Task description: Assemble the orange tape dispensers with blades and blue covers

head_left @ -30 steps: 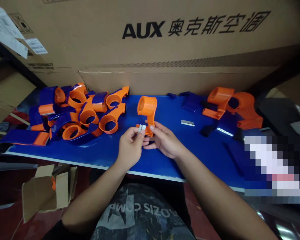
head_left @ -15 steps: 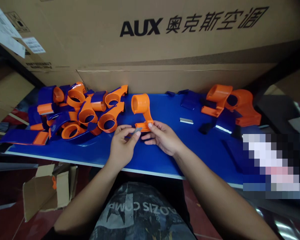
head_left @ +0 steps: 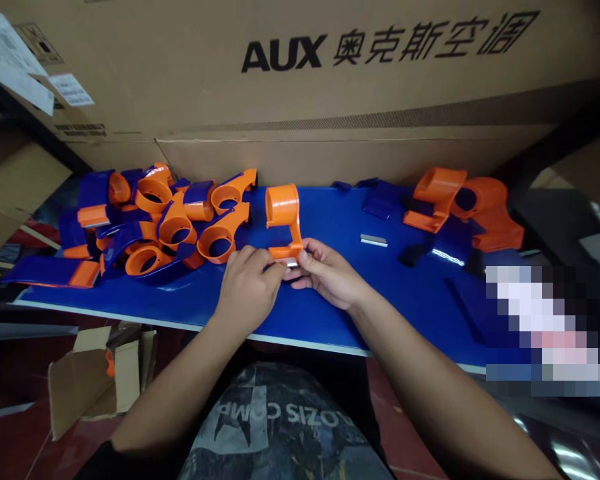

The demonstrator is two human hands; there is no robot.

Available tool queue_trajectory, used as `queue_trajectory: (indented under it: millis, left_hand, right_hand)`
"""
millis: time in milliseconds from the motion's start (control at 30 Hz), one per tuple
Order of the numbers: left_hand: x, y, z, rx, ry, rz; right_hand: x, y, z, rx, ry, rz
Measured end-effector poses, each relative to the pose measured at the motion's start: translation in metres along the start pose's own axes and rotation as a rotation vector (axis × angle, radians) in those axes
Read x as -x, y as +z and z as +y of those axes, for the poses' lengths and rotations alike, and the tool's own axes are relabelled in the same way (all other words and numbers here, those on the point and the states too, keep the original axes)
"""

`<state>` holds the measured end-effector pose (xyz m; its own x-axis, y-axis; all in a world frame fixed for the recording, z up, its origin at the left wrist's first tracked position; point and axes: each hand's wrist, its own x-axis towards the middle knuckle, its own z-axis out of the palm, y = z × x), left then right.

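My right hand [head_left: 333, 275] is closed on the lower arm of an orange plastic tape dispenser [head_left: 282, 205], its round hub pointing up and away from me. A short metal blade [head_left: 292, 263] lies against the dispenser's near edge. My left hand [head_left: 250, 283] pinches the blade at its left end, and the fingertips of both hands nearly meet there. The left fingers partly cover the blade. To the right, another pair of thin metal blades [head_left: 374, 240] rests on the blue tabletop [head_left: 325, 327].
Several orange and blue tape dispensers [head_left: 175, 230] are heaped at the left. More orange dispenser parts [head_left: 437, 193] and dark blue pieces [head_left: 380, 200] lie at the right. A large cardboard box [head_left: 300, 100] walls off the back. An open carton [head_left: 87, 380] stands on the floor.
My left hand has brought the metal blade rightward onto the dispenser's edge. The dispenser has turned slightly in my right hand.
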<state>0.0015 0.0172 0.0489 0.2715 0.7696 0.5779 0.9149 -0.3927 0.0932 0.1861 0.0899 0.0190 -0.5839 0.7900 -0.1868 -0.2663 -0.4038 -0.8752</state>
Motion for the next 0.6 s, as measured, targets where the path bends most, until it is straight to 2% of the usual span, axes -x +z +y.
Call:
queue_trajectory:
  millis: [200, 300, 433, 533, 600]
  left_hand:
    - [0.001, 0.007, 0.000, 0.065, -0.062, -0.082]
    - [-0.001, 0.011, -0.002, 0.119, -0.101, -0.084]
    - [-0.008, 0.003, 0.003, 0.146, -0.140, 0.035]
    - [-0.023, -0.006, 0.018, 0.199, -0.119, 0.145]
    - [-0.041, -0.007, 0.031, 0.241, -0.074, 0.124]
  right_hand:
    - [-0.001, -0.002, 0.003, -0.015, 0.008, 0.004]
    - [-0.001, -0.002, 0.002, -0.033, -0.003, 0.015]
    - [0.000, -0.003, 0.002, -0.055, -0.008, 0.022]
    - [-0.002, -0.003, 0.004, -0.055, -0.018, 0.037]
    - [-0.004, -0.004, 0.006, -0.023, -0.037, 0.042]
